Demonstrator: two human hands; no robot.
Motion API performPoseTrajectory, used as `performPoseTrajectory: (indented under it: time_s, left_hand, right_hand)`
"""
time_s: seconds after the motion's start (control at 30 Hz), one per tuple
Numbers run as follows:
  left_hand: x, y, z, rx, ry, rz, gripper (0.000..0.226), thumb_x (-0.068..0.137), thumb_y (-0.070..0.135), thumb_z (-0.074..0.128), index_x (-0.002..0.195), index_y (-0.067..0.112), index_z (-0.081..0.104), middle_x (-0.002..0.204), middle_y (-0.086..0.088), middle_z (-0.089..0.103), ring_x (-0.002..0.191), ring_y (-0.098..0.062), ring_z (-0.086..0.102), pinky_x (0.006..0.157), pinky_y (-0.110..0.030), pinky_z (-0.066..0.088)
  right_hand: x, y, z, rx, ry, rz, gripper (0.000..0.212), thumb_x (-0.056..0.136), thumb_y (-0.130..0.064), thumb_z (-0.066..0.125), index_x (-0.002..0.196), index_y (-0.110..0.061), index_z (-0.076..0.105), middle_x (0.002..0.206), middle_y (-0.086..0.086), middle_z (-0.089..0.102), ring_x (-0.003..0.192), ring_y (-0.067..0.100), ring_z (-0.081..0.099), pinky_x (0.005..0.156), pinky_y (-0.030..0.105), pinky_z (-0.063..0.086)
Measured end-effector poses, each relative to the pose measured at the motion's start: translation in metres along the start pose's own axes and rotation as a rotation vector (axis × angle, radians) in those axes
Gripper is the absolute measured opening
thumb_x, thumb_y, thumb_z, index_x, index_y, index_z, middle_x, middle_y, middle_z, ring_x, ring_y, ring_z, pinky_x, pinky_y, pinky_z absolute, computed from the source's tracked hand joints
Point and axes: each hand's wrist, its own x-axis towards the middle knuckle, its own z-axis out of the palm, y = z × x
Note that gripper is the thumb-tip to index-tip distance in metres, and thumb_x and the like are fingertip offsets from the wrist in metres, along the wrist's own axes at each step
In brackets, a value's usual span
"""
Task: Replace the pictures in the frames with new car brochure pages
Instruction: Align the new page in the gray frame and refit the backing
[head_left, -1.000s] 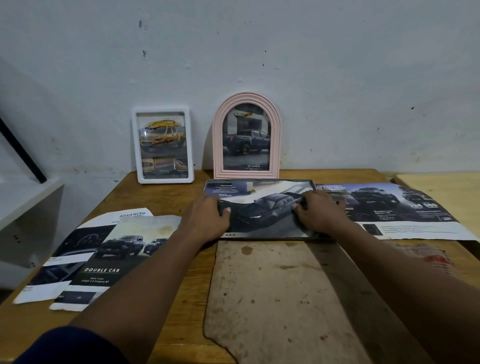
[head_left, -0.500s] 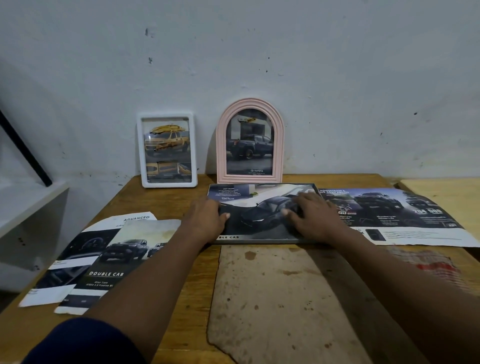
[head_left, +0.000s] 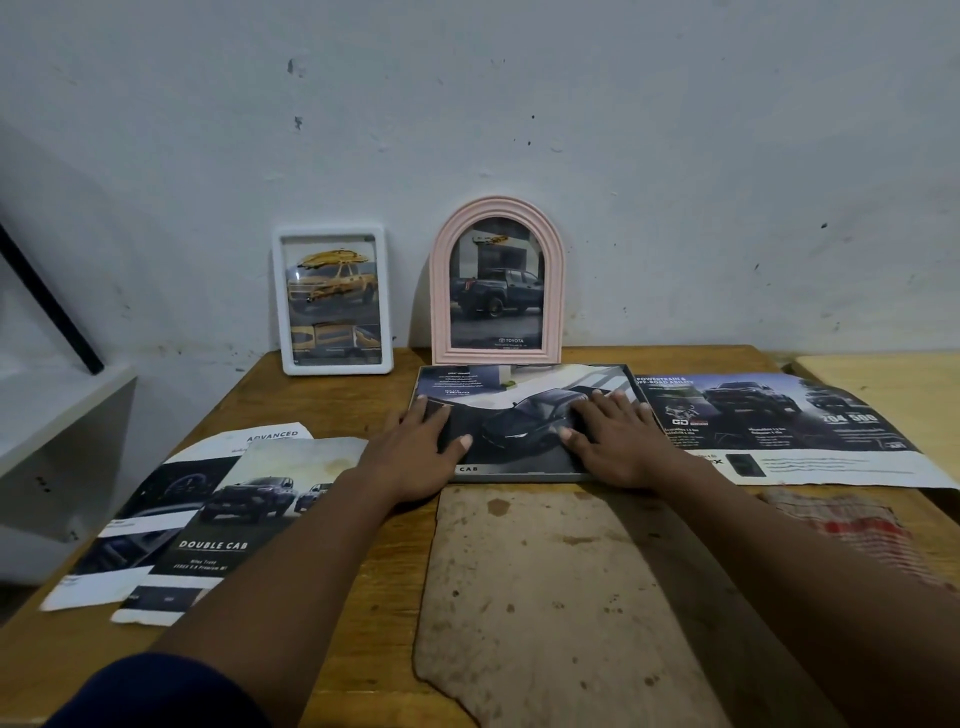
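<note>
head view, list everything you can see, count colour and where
white frame: 1, white, upright at wall, back left
pink arched frame: 1, pink, upright at wall, back centre
flat frame: 1, dark, lying before pink frame, car page inside
loose pages: 2, dark and white, overlapping, table left
wide brochure sheet: 1, blue-black and white, table right
brown board: 1, stained brown, table front centre
cloth: 1, red and white, right of board
table: 1, brown wood
shelf: 1, white, far left
left hand: 1, flat on flat frame's left
right hand: 1, flat on its right
</note>
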Motion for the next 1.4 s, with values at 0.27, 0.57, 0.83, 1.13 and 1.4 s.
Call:
performPoseTrajectory:
  time_s: [0.27,0.57,0.83,1.13,1.4]
  left_hand:
    - [-0.01,0.004,-0.002,-0.069,-0.08,-0.026,0.088,0.096,0.073,0.027,0.162,0.023,-0.002,0.168,-0.006,-0.017,0.155,-0.027,-0.012,0.124,-0.05,0.007]
    - [-0.02,0.011,0.008,0.006,0.129,0.016,0.076,0.1,0.067,0.022,0.162,0.027,0.006,0.17,-0.01,-0.001,0.155,-0.031,-0.005,0.124,-0.05,0.002]
    - [-0.055,0.054,0.018,0.046,0.145,0.091,0.074,0.101,0.066,0.02,0.162,0.028,0.003,0.17,-0.008,-0.005,0.155,-0.029,-0.011,0.124,-0.049,-0.003]
    - [-0.077,0.059,0.038,0.07,0.191,0.075,0.071,0.101,0.064,0.017,0.162,0.029,0.005,0.17,-0.008,-0.005,0.155,-0.029,-0.013,0.124,-0.049,-0.005]
    - [-0.084,0.054,0.02,-0.054,0.302,0.053,0.07,0.101,0.063,0.025,0.161,0.029,0.012,0.17,-0.005,0.004,0.155,-0.028,0.002,0.124,-0.05,0.011]
  right_hand:
    - [-0.014,-0.001,-0.008,0.229,0.148,0.023,0.057,0.1,-0.05,0.039,0.15,-0.022,0.034,0.157,0.01,0.032,0.147,0.03,0.022,0.12,0.053,0.01]
    - [-0.067,0.005,-0.016,0.03,0.431,0.123,0.039,0.096,-0.047,0.048,0.127,-0.024,0.055,0.133,0.006,0.056,0.124,0.027,0.048,0.099,0.046,0.038]
    - [-0.13,0.014,-0.005,-0.136,0.412,0.288,0.04,0.095,-0.049,0.042,0.121,-0.02,0.05,0.128,0.008,0.058,0.12,0.029,0.049,0.097,0.046,0.037]
    - [-0.153,0.006,0.005,-0.162,0.427,0.233,0.052,0.089,-0.058,0.032,0.118,-0.02,0.05,0.122,0.005,0.059,0.116,0.026,0.05,0.098,0.046,0.036]
    - [-0.148,-0.002,-0.017,0.011,0.543,0.136,0.04,0.09,-0.057,0.045,0.106,-0.02,0.042,0.111,0.008,0.046,0.101,0.026,0.042,0.076,0.038,0.043]
